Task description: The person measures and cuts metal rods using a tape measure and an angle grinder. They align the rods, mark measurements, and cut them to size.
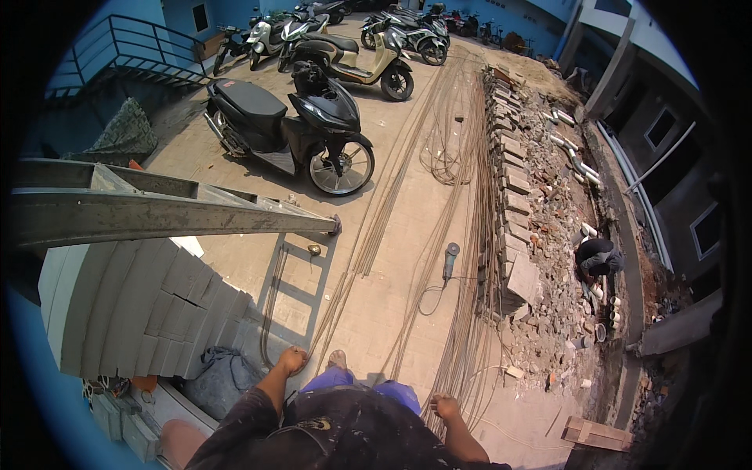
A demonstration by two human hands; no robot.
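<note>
My left hand (294,360) is closed and hangs low at the left of my body. Close to it are the curved lower end of a bent steel rod (266,333) and several straight rods; whether the fingers grip anything is hidden. On the other side, my right hand (445,406) is curled into a loose fist, with nothing seen in it. Below it in the picture, long thin steel rods (462,345) run along the paving. Ahead of me an angle grinder (450,261) lies on the ground, its cable looped beside it.
A metal ladder (172,215) slants in from the left, above stacked grey blocks (149,313). A black scooter (290,129) stands ahead, with more motorbikes beyond. Along the right run stacked pavers (513,204), rubble and white pipes (576,160). A person (599,258) bends over at the trench.
</note>
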